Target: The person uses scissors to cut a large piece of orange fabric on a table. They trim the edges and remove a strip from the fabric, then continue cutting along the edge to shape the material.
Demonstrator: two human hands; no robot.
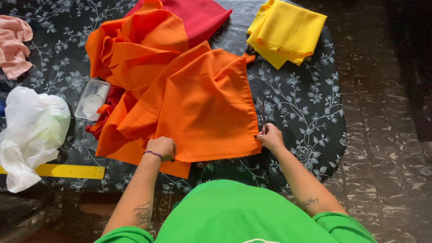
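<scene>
A: Looking down over a green shirt onto the counter, dark with a pale flower print. A big orange cloth lies spread across the middle, bunched at the top left, flat towards the near edge.

B: The left hand sits on the cloth's near edge, fingers curled into a loose fist pressing the fabric down. Purple band on that wrist.

A: And the right hand is at the cloth's right edge, near its bottom corner, fingers closed around scissors, blades pointing away along the hem. I can't tell whether the blades are parted.

B: Around it: red cloth under the orange at the far side, a folded yellow cloth far right, well apart.

A: On the left, a clear plastic box just beside the orange folds, a white plastic bag, a yellow ruler along the near edge, and pink cloth in the far corner.
</scene>
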